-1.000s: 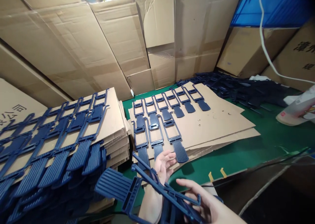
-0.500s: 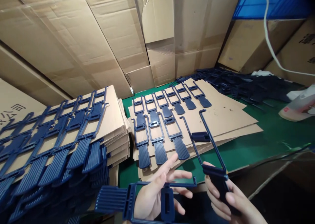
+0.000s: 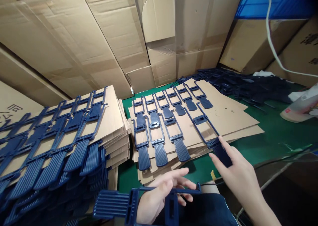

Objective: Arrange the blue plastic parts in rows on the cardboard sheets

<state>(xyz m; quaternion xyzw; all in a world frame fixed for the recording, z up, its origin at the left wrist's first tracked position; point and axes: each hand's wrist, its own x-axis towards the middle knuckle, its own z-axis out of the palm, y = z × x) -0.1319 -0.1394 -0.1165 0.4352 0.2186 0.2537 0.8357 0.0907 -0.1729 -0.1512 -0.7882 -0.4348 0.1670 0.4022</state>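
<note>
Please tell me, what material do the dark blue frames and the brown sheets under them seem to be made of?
The blue frames look like moulded plastic, matte, with thin rails and ribbed paddle ends. The brown sheets appear to be corrugated cardboard: dull, creased, with layered edges showing at the stack.

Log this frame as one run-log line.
left hand: holds dark blue plastic frame piece | right hand: sets second blue frame piece on brown cardboard sheet
</note>
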